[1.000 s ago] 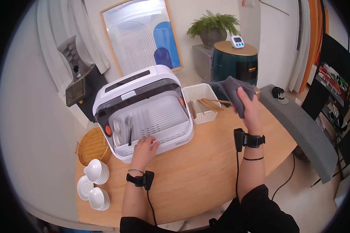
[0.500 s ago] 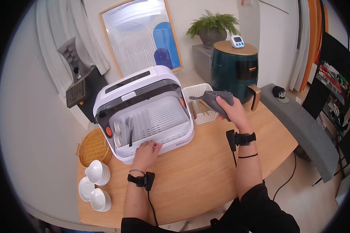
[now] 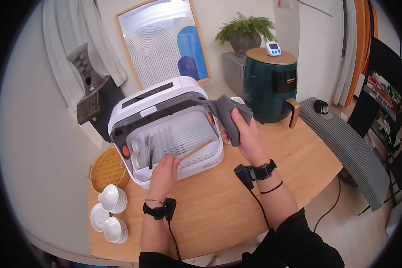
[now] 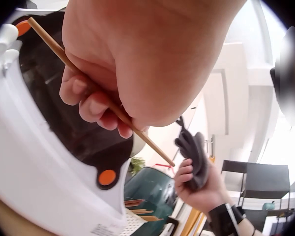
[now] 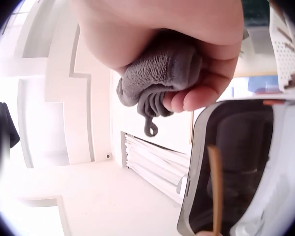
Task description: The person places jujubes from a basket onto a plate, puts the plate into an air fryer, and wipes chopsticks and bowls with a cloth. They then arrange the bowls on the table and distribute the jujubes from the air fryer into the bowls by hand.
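The left hand [image 3: 163,173] has its grip clamped on a single wooden chopstick [image 3: 196,150]; the left wrist view shows the fingers curled round it, with a length of the stick jutting out at either side of the hand. The right hand [image 3: 249,138] has its grip closed about a bunched grey cloth [image 3: 231,120], whose folds spill out past the fingers; a small loop hangs from it in the right wrist view. Cloth and chopstick are apart.

The left hand is over the front edge of a white countertop appliance [image 3: 198,167], and the chopstick, seen from the head, slants across that edge towards the cloth. The appliance's dark lid is raised. Inside, white dishes [image 3: 135,152] stand at the left end of a ribbed rack, with dark utensils [image 3: 151,152] leaning near them.

Behind the right hand, mostly covered in the head view, is a white perforated basket [image 4: 133,225]; more chopsticks [image 4: 146,212] lie in it. Beyond that stands a green air fryer [image 3: 267,87] with a small timer [image 3: 273,48] on top.

To the left of the appliance, a wicker basket [image 3: 108,169], two stacks of white bowls [image 3: 114,198] and a white saucer [image 3: 99,216] share the wooden table [image 3: 214,201].
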### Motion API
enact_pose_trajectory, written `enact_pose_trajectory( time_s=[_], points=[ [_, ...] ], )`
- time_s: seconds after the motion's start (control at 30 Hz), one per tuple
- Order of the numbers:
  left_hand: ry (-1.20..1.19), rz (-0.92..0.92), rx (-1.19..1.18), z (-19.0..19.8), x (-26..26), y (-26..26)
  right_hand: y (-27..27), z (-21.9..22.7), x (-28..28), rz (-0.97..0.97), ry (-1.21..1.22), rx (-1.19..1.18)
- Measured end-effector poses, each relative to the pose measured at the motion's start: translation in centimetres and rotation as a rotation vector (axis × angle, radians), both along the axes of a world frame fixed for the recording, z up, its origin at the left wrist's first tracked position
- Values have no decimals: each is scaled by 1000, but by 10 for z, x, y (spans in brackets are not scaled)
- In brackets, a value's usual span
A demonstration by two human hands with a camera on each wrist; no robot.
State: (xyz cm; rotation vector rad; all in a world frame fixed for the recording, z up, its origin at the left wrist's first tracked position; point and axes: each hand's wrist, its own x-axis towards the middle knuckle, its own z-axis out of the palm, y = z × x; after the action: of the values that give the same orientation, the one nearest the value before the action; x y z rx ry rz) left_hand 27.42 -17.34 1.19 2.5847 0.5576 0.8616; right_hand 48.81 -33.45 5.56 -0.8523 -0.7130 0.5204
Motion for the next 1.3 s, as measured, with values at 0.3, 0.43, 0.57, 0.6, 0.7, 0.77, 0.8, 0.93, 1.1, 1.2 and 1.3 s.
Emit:
enact_pose_trajectory(
  time_s=[0.3, 0.43, 0.57, 0.6, 0.7, 0.77, 0.8, 0.93, 1.1, 1.2, 1.3],
  points=[
    [-74, -211, -76, 32, -7, -39, 15, -4, -30, -14, 123, 215],
    [-110, -260, -96, 25, 0, -50, 24, -12, -55, -54, -23, 218],
    [-163, -211, -346, 16, 6, -61, 32, -23, -89, 29, 101, 182],
    [-202, -208, -397, 16, 7, -61, 30, -21, -90, 27, 103, 183],
    [-125, -255, -436, 22, 4, -59, 29, -17, -90, 8, 56, 184],
    [-4, -261, -346, 27, -3, -51, 26, -9, -77, -105, 82, 241],
    [115, -263, -260, 29, -6, -47, 23, -9, -67, -120, 59, 272],
    [176, -285, -244, 31, -14, -39, 18, -5, -53, -119, 155, 354],
    [79, -325, -236, 33, -8, -57, 15, -6, -78, -107, -52, 164],
    [5, -292, -109, 29, -7, -61, 17, -17, -95, -53, -192, 93],
    [-64, -172, 119, 49, -22, -74, 22, -24, -91, -86, -374, 34]
  ],
)
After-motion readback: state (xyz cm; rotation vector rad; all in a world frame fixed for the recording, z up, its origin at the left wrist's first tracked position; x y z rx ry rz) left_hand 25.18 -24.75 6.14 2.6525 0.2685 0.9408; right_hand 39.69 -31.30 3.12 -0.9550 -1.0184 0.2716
